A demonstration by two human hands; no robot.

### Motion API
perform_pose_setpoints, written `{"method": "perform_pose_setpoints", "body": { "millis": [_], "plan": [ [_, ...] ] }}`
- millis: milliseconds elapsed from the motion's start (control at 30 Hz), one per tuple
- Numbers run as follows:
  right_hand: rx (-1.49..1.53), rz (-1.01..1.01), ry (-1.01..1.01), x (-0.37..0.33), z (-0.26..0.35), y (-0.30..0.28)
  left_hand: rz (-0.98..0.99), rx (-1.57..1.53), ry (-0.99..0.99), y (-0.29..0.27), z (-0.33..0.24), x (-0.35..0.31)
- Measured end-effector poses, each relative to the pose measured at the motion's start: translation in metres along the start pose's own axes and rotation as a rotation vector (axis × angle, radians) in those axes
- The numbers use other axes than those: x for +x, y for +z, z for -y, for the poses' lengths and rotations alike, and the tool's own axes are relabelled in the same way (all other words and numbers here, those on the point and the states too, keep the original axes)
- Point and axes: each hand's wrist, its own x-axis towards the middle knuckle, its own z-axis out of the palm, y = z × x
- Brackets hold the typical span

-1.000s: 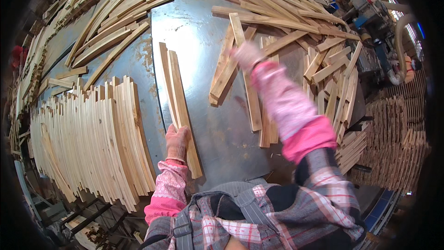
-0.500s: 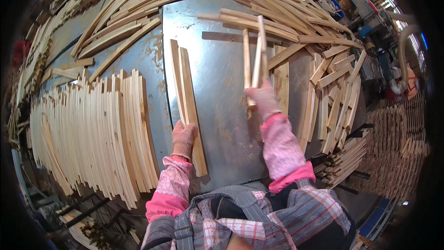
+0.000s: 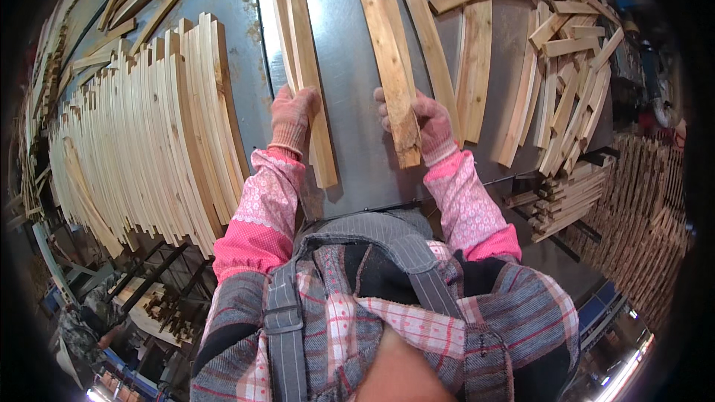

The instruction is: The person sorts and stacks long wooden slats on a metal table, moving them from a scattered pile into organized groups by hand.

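My left hand, in a pinkish work glove, is closed round the lower part of a pair of long wooden strips standing side by side on the metal table. My right hand, gloved too, grips the near end of another wooden strip, with fingers showing on both sides of it. That end is rough, with a broken, darker patch on its face. Just right of it, a further strip runs down behind the hand; whether it is held too, I cannot tell.
Left of my hands, a wide row of strips lies packed side by side on the metal table. To the right are a flat board and a loose, crossed heap of strips. More stacked wood stands beyond the table's right edge.
My right hand has drawn its wood nearer and lower, turning a strip's broad face up. My left hand keeps its hold on the pair. The whole view has tilted down toward my body.
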Motion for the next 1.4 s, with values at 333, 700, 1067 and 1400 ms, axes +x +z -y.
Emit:
{"method": "perform_pose_setpoints", "body": {
  "millis": [333,700,1067,1400],
  "plan": [
    [-1.142,-0.542,-0.029,-0.002,0.024,-0.006,0.027,-0.063,0.042,0.004,0.005,0.009],
    [-1.423,-0.579,-0.11,-0.043,-0.016,0.029,-0.133,0.188,0.119,-0.013,0.026,-0.012],
    [-2.037,-0.389,0.289,0.003,-0.084,0.059,-0.108,0.633,0.171,-0.004,0.009,-0.012],
    [-1.739,-0.344,-0.145,-0.022,-0.059,0.054,-0.252,0.682,0.142,-0.033,-0.023,-0.04]
  ]
}}
